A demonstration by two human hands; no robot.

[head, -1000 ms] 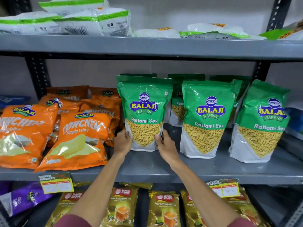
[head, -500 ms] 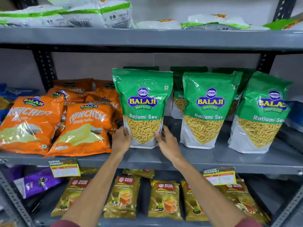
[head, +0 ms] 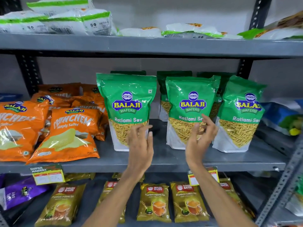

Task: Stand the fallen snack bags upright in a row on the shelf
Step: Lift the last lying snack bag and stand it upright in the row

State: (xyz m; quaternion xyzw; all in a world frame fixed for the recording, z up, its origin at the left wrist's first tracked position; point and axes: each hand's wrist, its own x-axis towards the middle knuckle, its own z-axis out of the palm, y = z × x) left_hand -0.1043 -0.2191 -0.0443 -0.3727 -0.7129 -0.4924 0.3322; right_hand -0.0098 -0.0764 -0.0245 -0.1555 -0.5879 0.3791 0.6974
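Your left hand (head: 141, 145) is spread loose, its blurred fingers in front of the lower part of the leftmost green sev bag (head: 127, 110), gripping nothing. Your right hand (head: 199, 139) hangs apart too, empty, before the middle green bag (head: 191, 110). Three green bags stand upright on the grey shelf (head: 164, 161); more hide behind. Orange chip bags (head: 70, 133) lean at left.

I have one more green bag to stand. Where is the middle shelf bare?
Bare shelf runs along the front edge before the left green bag and middle green bag, with a gap between them. The orange bags crowd the left.
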